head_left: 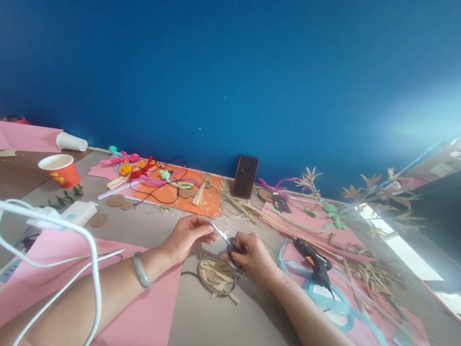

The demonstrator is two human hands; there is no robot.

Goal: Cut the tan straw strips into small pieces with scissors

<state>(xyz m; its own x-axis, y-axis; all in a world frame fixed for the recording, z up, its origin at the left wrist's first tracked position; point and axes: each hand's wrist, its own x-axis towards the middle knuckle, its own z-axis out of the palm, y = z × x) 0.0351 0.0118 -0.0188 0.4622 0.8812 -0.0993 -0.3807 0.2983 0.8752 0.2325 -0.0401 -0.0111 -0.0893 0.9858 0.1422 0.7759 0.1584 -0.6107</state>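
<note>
My right hand point(251, 256) is closed round the dark handles of a small pair of scissors point(221, 233), whose blades point up and left. Just left of the blade tips is my left hand point(192, 235), thumb and fingers pinched together. What the pinch holds is too small to make out. A pale bangle point(142, 270) circles the left wrist. Below both hands, a round hoop filled with dry straw-coloured strips point(217, 276) lies on the grey table point(216, 335).
White cables point(97, 288) cross the near left over pink paper point(135, 328). A paper cup point(62, 171) stands at the back left. A phone point(245, 177) leans against the blue wall. On the right lie a black glue gun point(316, 263), blue ribbon point(349, 305) and dried stems point(377, 275).
</note>
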